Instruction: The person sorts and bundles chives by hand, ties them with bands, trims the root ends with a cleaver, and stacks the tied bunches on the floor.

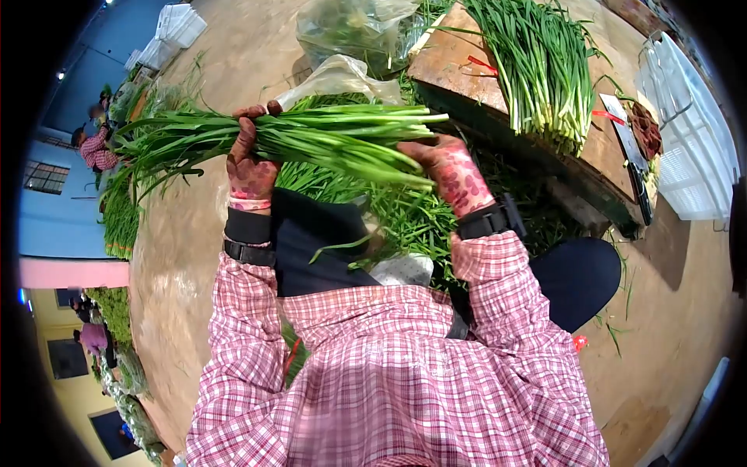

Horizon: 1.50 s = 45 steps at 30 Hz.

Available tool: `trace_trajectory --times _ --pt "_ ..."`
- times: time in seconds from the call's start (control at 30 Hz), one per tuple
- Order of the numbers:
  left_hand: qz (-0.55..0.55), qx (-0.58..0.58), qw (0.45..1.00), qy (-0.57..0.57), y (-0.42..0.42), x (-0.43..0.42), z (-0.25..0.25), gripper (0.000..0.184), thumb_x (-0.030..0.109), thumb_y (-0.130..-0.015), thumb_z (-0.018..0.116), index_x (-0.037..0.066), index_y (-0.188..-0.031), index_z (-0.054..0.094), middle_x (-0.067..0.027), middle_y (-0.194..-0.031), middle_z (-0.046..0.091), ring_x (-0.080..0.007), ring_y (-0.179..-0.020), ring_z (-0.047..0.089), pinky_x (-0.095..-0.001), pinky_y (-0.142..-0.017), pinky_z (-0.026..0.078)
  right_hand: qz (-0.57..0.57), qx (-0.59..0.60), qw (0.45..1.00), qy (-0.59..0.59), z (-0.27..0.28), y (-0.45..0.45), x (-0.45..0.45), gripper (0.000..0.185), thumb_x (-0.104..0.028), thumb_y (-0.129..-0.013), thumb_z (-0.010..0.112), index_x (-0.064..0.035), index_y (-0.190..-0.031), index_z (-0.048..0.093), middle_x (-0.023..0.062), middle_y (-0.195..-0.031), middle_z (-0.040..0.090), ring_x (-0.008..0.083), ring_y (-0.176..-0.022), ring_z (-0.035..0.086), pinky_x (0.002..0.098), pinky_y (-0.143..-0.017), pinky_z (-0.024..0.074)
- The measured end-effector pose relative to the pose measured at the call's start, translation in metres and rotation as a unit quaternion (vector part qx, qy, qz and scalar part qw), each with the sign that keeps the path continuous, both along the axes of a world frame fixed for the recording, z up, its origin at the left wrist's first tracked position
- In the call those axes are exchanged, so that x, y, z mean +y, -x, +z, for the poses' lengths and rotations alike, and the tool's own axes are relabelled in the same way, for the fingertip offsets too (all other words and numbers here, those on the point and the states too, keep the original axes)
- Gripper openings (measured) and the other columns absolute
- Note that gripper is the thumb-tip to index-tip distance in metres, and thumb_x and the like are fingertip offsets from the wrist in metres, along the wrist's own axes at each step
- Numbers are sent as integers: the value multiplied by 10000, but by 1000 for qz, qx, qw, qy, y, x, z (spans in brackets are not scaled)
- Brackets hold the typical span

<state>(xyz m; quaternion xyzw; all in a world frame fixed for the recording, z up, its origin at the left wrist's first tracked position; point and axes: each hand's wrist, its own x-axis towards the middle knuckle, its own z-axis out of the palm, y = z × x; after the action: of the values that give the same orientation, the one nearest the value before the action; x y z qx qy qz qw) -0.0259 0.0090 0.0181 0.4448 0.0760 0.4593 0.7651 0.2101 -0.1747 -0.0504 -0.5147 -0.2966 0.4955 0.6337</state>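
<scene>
A bunch of garlic chives lies sideways across my hands, its leaves spreading left and its pale stem ends pointing right. My left hand, in a stained patterned glove, is closed round the leafy middle with the thumb in front. Near the stem ends, my right hand in a similar glove grips the lower stems; some of its fingertips are hidden behind them. Below the bunch, a pile of loose chives rests between my knees. A large stack of chives sits on a wooden board at upper right.
A knife and red ties lie on the board's right end. White plastic crates stand beyond it. A clear plastic bag is at the top. At far left, people sit beside heaps of greens.
</scene>
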Motion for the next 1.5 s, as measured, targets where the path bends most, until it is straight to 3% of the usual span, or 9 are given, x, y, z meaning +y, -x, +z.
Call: trace_trajectory --times 0.1,0.27,0.37,0.47,0.53,0.77,1.07,1.2,1.5 --pt "-6 -28 1000 12 4 2 0 191 195 -918 629 82 -1072 623 -75 -1079 623 -279 -1144 536 -439 -1075 377 -116 44 987 100 -27 -36 -12 263 -249 -890 672 -52 -1064 680 26 -972 680 124 -880 619 298 -731 517" --pt "4 -7 1000 -30 -2 -1 1 170 194 -928 611 99 -1068 627 -52 -1057 633 -262 -1125 543 -429 -1068 383 100 -63 989 90 -5 -6 -20 305 -260 -825 736 -1 -981 705 14 -809 675 95 -696 568 244 -655 458" --pt "-31 -22 999 -34 -6 -3 1 185 216 -929 614 98 -1071 627 -38 -1048 634 -245 -1099 544 -421 -1045 393 42 -23 995 83 -21 -18 -24 233 -177 -800 741 7 -938 708 29 -742 664 86 -615 564 237 -562 439" --pt "12 -11 1000 11 4 5 -7 201 228 -919 633 94 -1068 622 -32 -1037 627 -236 -1094 547 -417 -1040 396 -124 -332 913 203 -68 -68 -42 184 -113 -807 720 -14 -962 720 8 -694 648 79 -579 544 235 -532 429" --pt "26 -1 1000 0 3 5 -5 179 205 -920 630 82 -1049 617 -42 -1016 607 -253 -1088 553 -426 -1019 422 -145 -64 980 116 -85 -73 -41 216 -154 -824 728 -18 -991 718 -21 -728 643 66 -594 522 233 -548 428" --pt "2 9 999 45 -9 -8 -3 169 155 -922 628 80 -1069 593 -46 -1012 612 -272 -1103 566 -437 -1008 437 -67 187 980 0 -1 -11 -1 251 -178 -831 724 -33 -1035 710 18 -885 695 100 -744 594 238 -671 457" --pt "169 114 958 202 -10 13 1 293 242 -906 669 26 -1093 604 -140 -1146 633 -288 -1099 581 -455 -990 453 -299 67 933 189 -38 -51 -37 233 -318 -872 701 -99 -791 697 -37 -682 585 69 -572 475 263 -538 393" --pt "220 142 943 207 -23 6 -1 316 266 -905 673 19 -1097 627 -127 -1130 640 -271 -1071 595 -470 -975 456 -228 -267 932 88 -23 11 -11 364 -327 -732 825 -2 -855 717 89 -786 684 185 -713 620 292 -686 486" --pt "210 159 945 195 -11 15 -20 325 243 -919 653 29 -1160 613 -122 -1121 642 -281 -1081 587 -498 -980 443 -374 -61 915 138 -96 -54 -43 137 -100 -778 748 13 -847 712 13 -745 665 127 -670 551 272 -663 440"
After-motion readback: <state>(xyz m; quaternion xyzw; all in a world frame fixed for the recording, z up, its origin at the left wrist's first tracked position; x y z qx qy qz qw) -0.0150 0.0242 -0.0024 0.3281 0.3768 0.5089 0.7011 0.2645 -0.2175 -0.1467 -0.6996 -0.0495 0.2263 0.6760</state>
